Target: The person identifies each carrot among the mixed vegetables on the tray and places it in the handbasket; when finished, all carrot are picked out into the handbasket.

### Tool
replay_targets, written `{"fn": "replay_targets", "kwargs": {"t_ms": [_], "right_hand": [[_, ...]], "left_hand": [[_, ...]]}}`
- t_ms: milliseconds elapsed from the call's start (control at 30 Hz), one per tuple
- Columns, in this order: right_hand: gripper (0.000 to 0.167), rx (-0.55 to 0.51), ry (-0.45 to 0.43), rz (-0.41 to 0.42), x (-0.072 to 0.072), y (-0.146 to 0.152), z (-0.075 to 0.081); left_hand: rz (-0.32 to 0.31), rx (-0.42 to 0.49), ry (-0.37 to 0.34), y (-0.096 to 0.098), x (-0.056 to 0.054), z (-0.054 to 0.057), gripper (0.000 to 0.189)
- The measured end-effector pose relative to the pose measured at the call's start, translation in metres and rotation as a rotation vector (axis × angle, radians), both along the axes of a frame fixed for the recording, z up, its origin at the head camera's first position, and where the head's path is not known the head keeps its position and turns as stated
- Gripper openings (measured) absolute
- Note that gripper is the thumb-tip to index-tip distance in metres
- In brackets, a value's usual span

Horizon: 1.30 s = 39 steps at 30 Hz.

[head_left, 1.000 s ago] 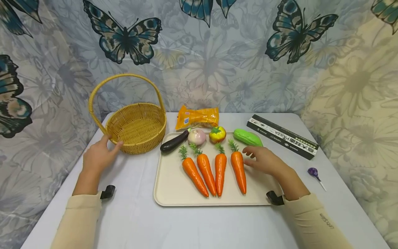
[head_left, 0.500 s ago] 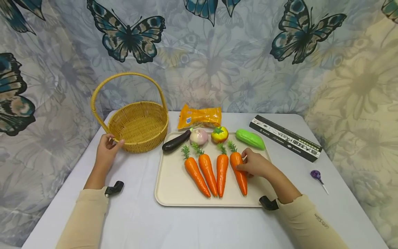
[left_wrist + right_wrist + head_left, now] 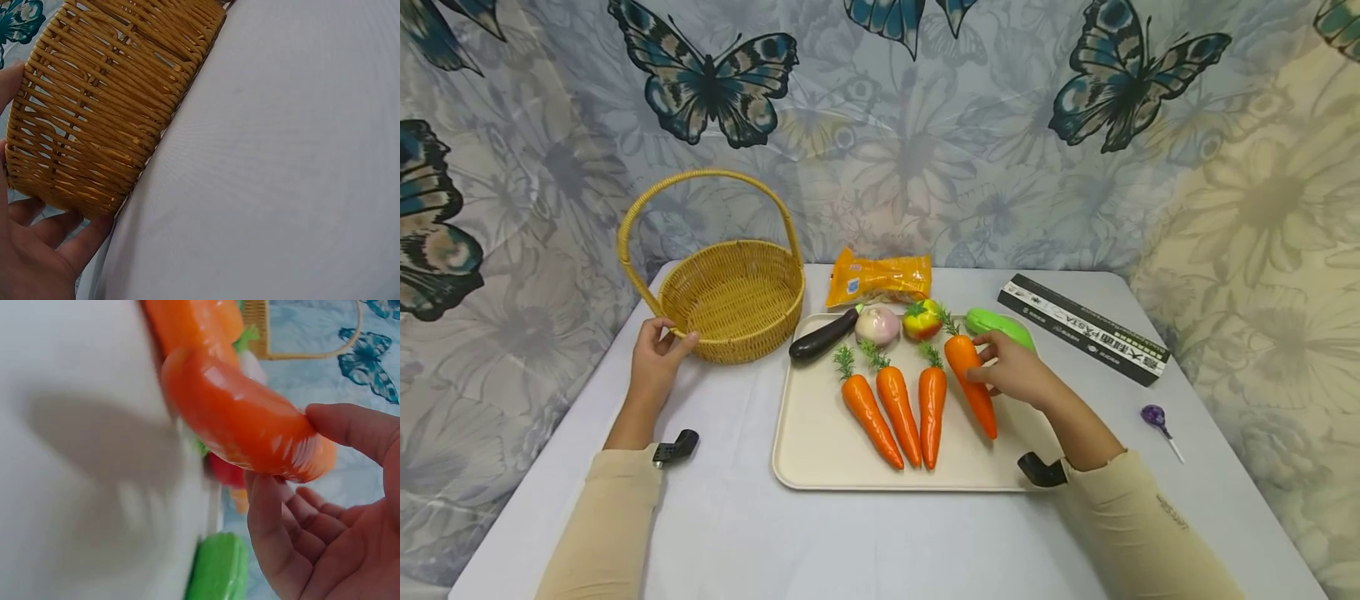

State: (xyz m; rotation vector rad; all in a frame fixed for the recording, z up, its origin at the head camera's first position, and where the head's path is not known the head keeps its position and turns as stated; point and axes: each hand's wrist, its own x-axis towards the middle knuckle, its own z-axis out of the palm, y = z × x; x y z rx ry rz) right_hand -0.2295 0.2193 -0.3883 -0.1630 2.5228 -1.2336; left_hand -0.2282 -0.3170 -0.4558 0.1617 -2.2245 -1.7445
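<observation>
My right hand (image 3: 1017, 371) pinches an orange carrot (image 3: 972, 387) between thumb and fingers. In the right wrist view this carrot (image 3: 250, 419) hangs above the tray, its shadow falling on the surface. Three more carrots (image 3: 932, 417) lie side by side on the beige tray (image 3: 820, 467). My left hand (image 3: 657, 362) grips the near left side of the wicker basket (image 3: 737, 342). In the left wrist view, thumb and fingers lie around the woven wall (image 3: 106, 106). No item shows inside the basket.
Along the tray's far edge lie an eggplant (image 3: 823, 337), a pinkish-white onion-like bulb (image 3: 877, 326), a yellow-red vegetable (image 3: 922, 320) and a green vegetable (image 3: 1000, 326). Behind is an orange packet (image 3: 880, 279). A black pasta box (image 3: 1082, 327) and a purple lollipop (image 3: 1154, 416) lie right.
My right hand has reached the rightmost carrot, taken hold of it and lifted it off the tray, a little away from me. My left hand has curled its fingers at the basket's side.
</observation>
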Motion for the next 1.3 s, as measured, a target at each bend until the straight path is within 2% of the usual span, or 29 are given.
{"fn": "replay_targets", "kwargs": {"t_ms": [67, 200, 333, 400, 600, 667, 800, 967, 1033, 1133, 1300], "right_hand": [[0.066, -0.040, 0.015, 0.016, -0.004, -0.003, 0.003], [0.064, -0.132, 0.017, 0.030, -0.013, -0.011, 0.006], [0.064, -0.212, -0.007, 0.033, -0.020, -0.023, 0.008], [0.064, -0.240, -0.007, 0.036, -0.023, -0.029, 0.008], [0.060, -0.409, 0.005, 0.014, -0.032, -0.051, 0.004], [0.059, -0.456, -0.006, 0.015, -0.036, -0.059, 0.002], [0.059, -0.470, -0.032, 0.050, -0.045, -0.080, -0.001], [0.058, -0.508, -0.071, 0.091, -0.055, -0.106, -0.005], [0.057, -0.536, -0.091, 0.100, -0.060, -0.116, -0.007], [0.055, -0.556, -0.112, 0.123, -0.065, -0.131, -0.009], [0.056, -0.543, -0.094, 0.153, -0.068, -0.157, -0.007]], "left_hand": [[-0.002, 0.011, 0.014, 0.001, -0.002, 0.000, 0.051], [-0.007, 0.031, 0.009, 0.013, 0.005, 0.014, 0.045], [0.014, 0.012, -0.006, 0.016, 0.008, 0.016, 0.046], [0.018, 0.008, -0.010, 0.014, 0.006, 0.012, 0.048], [0.017, -0.006, -0.001, 0.001, -0.005, -0.011, 0.050], [0.013, -0.004, 0.005, -0.002, -0.006, -0.015, 0.052], [0.007, 0.031, 0.007, 0.000, -0.001, -0.012, 0.051], [-0.003, 0.046, 0.031, 0.010, 0.012, 0.005, 0.043], [-0.002, 0.038, 0.036, 0.012, 0.013, 0.008, 0.042], [0.004, 0.030, 0.034, 0.009, 0.008, 0.004, 0.043], [0.010, 0.021, 0.011, -0.002, 0.001, -0.010, 0.046]]}}
